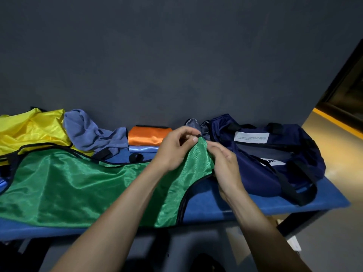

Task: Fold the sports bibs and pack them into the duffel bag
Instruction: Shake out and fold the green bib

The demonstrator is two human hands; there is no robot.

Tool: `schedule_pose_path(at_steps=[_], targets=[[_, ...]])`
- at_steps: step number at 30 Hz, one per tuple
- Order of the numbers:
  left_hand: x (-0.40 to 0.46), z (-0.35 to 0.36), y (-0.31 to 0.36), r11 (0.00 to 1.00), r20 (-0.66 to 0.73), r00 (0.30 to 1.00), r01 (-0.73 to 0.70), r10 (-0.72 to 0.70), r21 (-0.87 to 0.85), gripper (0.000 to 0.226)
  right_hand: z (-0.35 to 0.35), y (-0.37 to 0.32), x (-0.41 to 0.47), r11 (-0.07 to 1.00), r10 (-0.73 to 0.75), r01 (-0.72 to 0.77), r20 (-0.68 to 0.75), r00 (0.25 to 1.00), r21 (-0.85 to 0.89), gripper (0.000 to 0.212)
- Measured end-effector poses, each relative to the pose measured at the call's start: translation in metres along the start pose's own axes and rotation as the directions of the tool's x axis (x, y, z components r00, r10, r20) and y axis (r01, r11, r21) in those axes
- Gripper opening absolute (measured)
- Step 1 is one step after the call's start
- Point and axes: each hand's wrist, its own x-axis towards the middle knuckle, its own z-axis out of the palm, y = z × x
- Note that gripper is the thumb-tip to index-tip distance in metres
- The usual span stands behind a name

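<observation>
Your left hand (174, 152) and right hand (224, 165) both pinch the strap end of the shiny green mesh sports bib (78, 185), each grip clamped on the black-trimmed edge. The bib lies spread across the blue padded counter (245, 201), its near side hanging over the front. To fold it well, line up the two shoulder straps edge to edge before you carry them over, and keep the slippery cloth taut so it does not slide off the counter.

The navy fabric duffel bag (265, 163) sits just right of your hands, mouth open toward you; no bib shows inside it. A folded orange bib (147, 137) rests on a folded light-blue bib (143, 149) behind the green one, not yet packed.
</observation>
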Motion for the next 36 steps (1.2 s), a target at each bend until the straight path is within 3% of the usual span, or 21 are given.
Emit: schedule_pose_path(at_steps=[6, 11, 13, 15, 17, 19, 22, 24, 27, 29, 33, 36], targets=[[0.001, 0.007, -0.007, 0.995, -0.024, 0.998, -0.05, 0.052, 0.084, 0.011, -0.015, 0.014, 0.009, 0.968, -0.042, 0.024, -0.066, 0.997, -0.248, 0.005], [-0.02, -0.028, -0.012, 0.964, -0.044, 0.998, -0.026, 0.039, 0.264, 0.012, -0.021, 0.025, 0.025, 0.883, -0.012, -0.077, -0.187, 0.982, -0.463, 0.017], [-0.037, -0.038, -0.016, 0.894, 0.043, 0.999, -0.035, 0.017, 0.446, 0.015, -0.018, 0.027, 0.028, 0.864, 0.027, -0.134, -0.221, 0.975, -0.485, 0.023], [-0.057, -0.047, -0.026, 0.761, 0.14, 0.99, -0.07, -0.028, 0.645, 0.016, -0.014, 0.027, 0.03, 0.849, 0.049, -0.161, -0.229, 0.972, -0.503, 0.03], [-0.075, -0.057, -0.041, 0.654, 0.216, 0.973, -0.113, -0.079, 0.748, 0.015, -0.012, 0.03, 0.03, 0.825, 0.066, -0.184, -0.232, 0.971, -0.534, 0.032], [-0.091, -0.066, -0.056, 0.572, 0.255, 0.957, -0.132, -0.141, 0.809, 0.031, -0.009, 0.032, 0.029, 0.784, 0.056, -0.178, -0.217, 0.974, -0.595, 0.035], [-0.112, -0.078, -0.076, 0.498, 0.242, 0.941, -0.097, -0.237, 0.862, 0.064, -0.007, 0.033, 0.025, 0.74, -0.006, -0.161, -0.246, 0.969, -0.653, 0.041], [-0.122, -0.08, -0.082, 0.52, 0.245, 0.933, -0.078, -0.261, 0.851, 0.072, -0.009, 0.03, 0.024, 0.736, -0.04, -0.153, -0.268, 0.963, -0.659, 0.033], [-0.124, -0.078, -0.08, 0.608, 0.254, 0.949, -0.091, -0.188, 0.789, 0.066, -0.016, 0.029, 0.024, 0.706, -0.101, -0.114, -0.259, 0.961, -0.699, 0.027], [-0.124, -0.083, -0.079, 0.589, 0.213, 0.968, -0.096, -0.133, 0.802, 0.059, -0.02, 0.029, 0.024, 0.667, -0.123, -0.111, -0.255, 0.959, -0.736, 0.033], [-0.127, -0.1, -0.088, 0.568, 0.2, 0.936, 0.001, -0.291, 0.823, 0.06, -0.026, 0.029, 0.023, 0.633, -0.143, -0.1, -0.243, 0.96, -0.768, 0.038], [-0.122, -0.108, -0.087, 0.493, 0.103, 0.984, -0.02, -0.143, 0.87, 0.049, -0.03, 0.03, 0.021, 0.616, -0.152, -0.094, -0.236, 0.96, -0.782, 0.04]])
